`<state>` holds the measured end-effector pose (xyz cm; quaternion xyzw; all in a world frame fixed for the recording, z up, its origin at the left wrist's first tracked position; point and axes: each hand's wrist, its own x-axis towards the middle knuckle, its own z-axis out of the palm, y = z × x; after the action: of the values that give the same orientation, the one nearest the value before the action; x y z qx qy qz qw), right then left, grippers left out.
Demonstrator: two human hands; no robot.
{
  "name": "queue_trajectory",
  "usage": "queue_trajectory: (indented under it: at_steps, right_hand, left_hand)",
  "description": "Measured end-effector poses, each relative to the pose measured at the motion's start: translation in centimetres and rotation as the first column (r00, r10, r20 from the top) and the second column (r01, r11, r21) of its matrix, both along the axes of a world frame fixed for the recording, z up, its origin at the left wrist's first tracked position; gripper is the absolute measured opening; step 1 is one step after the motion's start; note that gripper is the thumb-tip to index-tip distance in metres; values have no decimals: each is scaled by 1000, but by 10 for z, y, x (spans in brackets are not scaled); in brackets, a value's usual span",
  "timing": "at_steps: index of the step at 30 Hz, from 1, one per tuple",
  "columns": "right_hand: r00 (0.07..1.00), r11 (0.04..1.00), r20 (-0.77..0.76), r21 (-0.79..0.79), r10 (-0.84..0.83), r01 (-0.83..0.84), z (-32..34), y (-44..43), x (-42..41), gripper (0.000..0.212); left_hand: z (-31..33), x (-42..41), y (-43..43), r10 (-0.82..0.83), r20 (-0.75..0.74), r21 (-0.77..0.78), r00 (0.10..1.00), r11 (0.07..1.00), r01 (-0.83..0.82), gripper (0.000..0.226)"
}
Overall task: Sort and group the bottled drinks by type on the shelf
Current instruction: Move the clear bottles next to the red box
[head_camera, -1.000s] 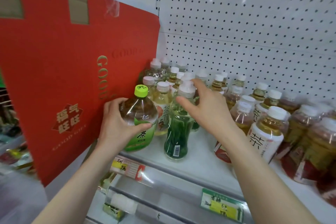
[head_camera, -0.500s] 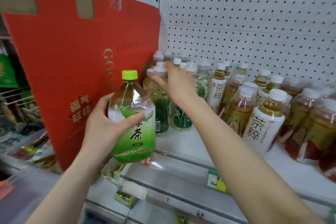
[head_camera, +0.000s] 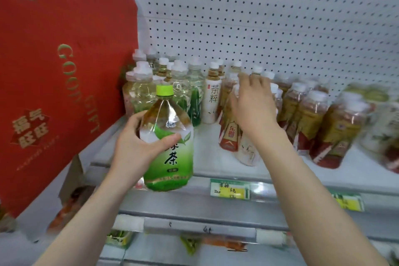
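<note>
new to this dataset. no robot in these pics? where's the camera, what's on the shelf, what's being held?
There is no machine here. A person works with bare hands, and the only camera sits on their head, looking forward and down, so both arms enter from the bottom.

The left hand grips a green-capped tea bottle in front of the shelf. The right hand reaches over the standing bottles with its fingers spread. Blur hides whether it touches one.

On the shelf are pale bottles at left, a white-label bottle, then amber red-label bottles. A red gift box stands far left, with pegboard behind.
</note>
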<state>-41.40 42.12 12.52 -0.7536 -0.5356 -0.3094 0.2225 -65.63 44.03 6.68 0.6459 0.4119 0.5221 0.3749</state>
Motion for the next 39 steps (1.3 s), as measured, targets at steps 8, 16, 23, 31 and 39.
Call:
queue_trajectory:
  at_steps: [8,16,23,31,39]
  right_hand:
    - [994,954,8,-282,-108,106,9,22,-14,44]
    - [908,979,-379,-26,177,-202,-17,28,-29,61]
    - [728,895,-534,361,429,-262,-17,-28,-36,43]
    - [460,768,-648,628,607,-129,-5,-117,-4,38]
    - [422,746,-675,666,605,-5,11,-196,118,32]
  left_hand:
    - [-5,14,-9,-45,-1,-15,999,999,45,93]
    - [-7,4,-9,-17,9,-19,1000,1000,17,92]
    - [-1,-3,-10,-83,88,-32,993,996,86,72]
    - [12,47,-29,-228,168,-2,959,973,231,79]
    - [23,134,-78,-305,47,68,951,951,302,59]
